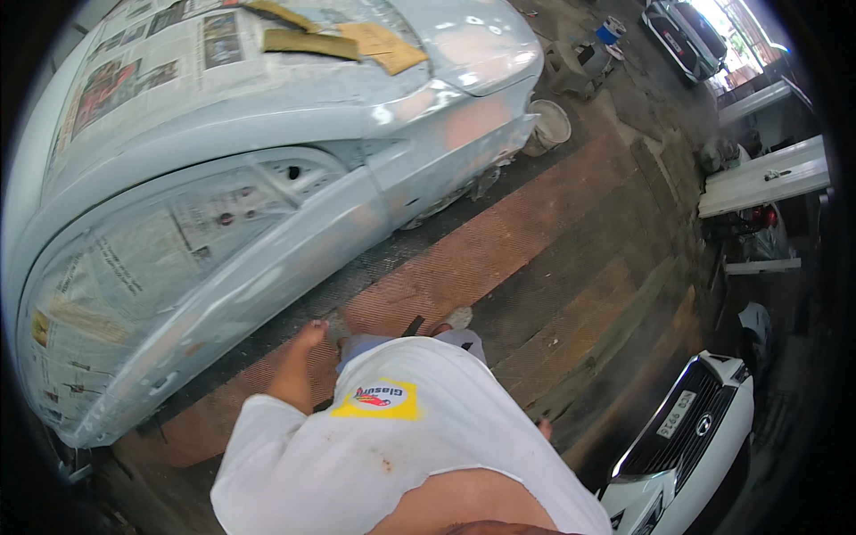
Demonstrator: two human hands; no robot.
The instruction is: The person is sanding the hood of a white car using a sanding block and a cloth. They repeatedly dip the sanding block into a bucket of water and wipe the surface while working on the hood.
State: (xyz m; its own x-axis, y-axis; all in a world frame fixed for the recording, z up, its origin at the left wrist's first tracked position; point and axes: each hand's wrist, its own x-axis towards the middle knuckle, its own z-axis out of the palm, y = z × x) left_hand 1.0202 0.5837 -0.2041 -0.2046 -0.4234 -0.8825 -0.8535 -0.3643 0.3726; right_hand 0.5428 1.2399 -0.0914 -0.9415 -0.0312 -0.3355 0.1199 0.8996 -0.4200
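Observation:
My left hand (pixel 314 333) hangs low at my left side, near the grey-primed car body (pixel 294 254) and apart from it. It looks small and rounded, and its fingers cannot be made out. Only a bit of my right hand (pixel 545 427) shows past my white shirt, with its fingers hidden. Newspaper (pixel 125 259) masks the car's side window, and more newspaper (pixel 169 53) covers the glass on top. Brownish-yellow folded sheets (pixel 383 47) lie on that upper paper. Pinkish patches show through the grey primer on the panels.
Reddish ribbed matting (pixel 499 236) runs along the car. A whitish bucket (pixel 551 125) stands by its far end, near a stool-like stand (pixel 580 67) with a blue-banded can (pixel 611 31). A white car front (pixel 682 437) is at lower right; white panels (pixel 767 178) lie beyond.

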